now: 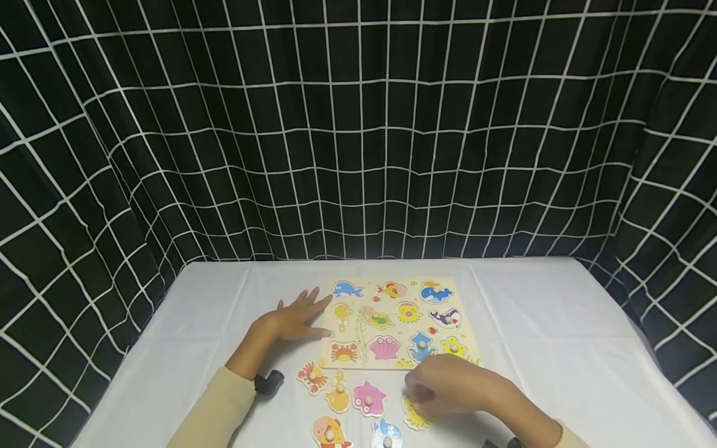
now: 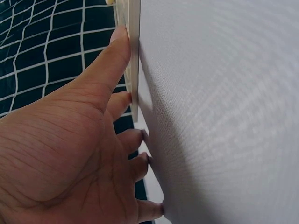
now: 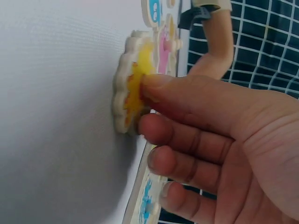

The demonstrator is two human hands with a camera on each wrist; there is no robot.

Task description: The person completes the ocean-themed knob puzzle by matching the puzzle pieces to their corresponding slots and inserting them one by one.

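Note:
My right hand (image 1: 448, 382) pinches a yellow puzzle piece (image 3: 133, 95) with a wavy edge, thumb and forefinger at its printed face. In the right wrist view the piece stands tilted up close over the white cloth, its knob hidden by the fingers. My left hand (image 1: 299, 317) lies spread at the left edge of the wooden peg puzzle board (image 1: 403, 282), thumb on the edge and other fingertips on the cloth. Knobbed pieces sit in the board: a turtle (image 1: 379, 320), a blue squid (image 1: 421, 350) and a yellow starfish (image 1: 452, 346) among them.
Loose knobbed pieces lie before the board: a crab (image 1: 312, 378), a seahorse (image 1: 338, 398), a pink shell (image 1: 368, 399), a fish (image 1: 329, 430) and a blue whale (image 1: 386, 434). A black grid curtain (image 1: 375, 143) hangs behind the white-covered table (image 1: 521, 311).

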